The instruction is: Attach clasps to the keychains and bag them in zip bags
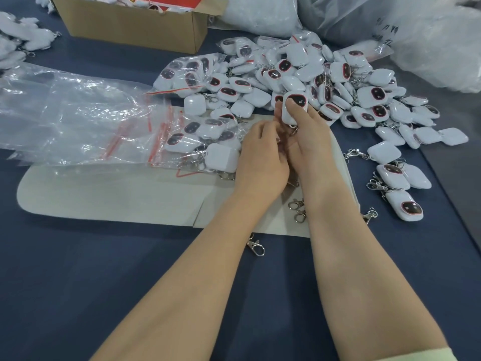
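The right hand (309, 142) grips a white keychain (295, 108) at the near edge of the keychain heap (338, 82); the left hand (260, 162), grip curled, contents hidden, meets it above the grey mat (104, 199). Open counter (104, 282) lies nearer, bearing one loose clasp (256, 247).

One white keychain (295, 108) with a dark face and a red rim stands up in the right hand (309, 142), thumb on its front. A big pile of keychains (338, 82) lies just behind the grip and to its right. Shiny clasps (296, 204) lie loose just below it. Left of the grip a filled zip bag (205, 142) lies flat, with empty zip bags (78, 113) farther left.
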Available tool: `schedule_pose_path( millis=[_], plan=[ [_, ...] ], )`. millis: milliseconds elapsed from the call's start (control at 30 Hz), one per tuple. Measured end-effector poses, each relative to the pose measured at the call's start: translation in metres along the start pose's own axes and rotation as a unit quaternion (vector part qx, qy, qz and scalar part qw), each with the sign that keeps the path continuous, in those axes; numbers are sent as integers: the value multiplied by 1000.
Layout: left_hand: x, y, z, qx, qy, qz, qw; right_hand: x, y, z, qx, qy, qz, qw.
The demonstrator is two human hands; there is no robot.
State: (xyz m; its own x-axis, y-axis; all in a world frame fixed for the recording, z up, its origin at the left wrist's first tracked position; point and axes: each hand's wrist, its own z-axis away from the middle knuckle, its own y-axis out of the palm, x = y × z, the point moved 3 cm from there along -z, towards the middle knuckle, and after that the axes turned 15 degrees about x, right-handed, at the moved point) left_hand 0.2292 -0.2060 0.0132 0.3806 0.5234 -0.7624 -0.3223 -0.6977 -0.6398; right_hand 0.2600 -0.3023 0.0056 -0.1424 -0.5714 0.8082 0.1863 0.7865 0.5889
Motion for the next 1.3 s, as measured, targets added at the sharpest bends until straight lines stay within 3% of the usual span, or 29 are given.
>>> schedule_pose_path(
  millis=[500,1000,1300],
  plan=[
    [2,4,-2,24,-10,-45,999,2,3,4,18,-22,104,994],
    [2,5,-2,20,-14,-57,998,1,5,1,-1,-8,35,999],
    [2,0,-4,-8,-23,41,999,4,6,5,30,-6,137,990]
  ],
)
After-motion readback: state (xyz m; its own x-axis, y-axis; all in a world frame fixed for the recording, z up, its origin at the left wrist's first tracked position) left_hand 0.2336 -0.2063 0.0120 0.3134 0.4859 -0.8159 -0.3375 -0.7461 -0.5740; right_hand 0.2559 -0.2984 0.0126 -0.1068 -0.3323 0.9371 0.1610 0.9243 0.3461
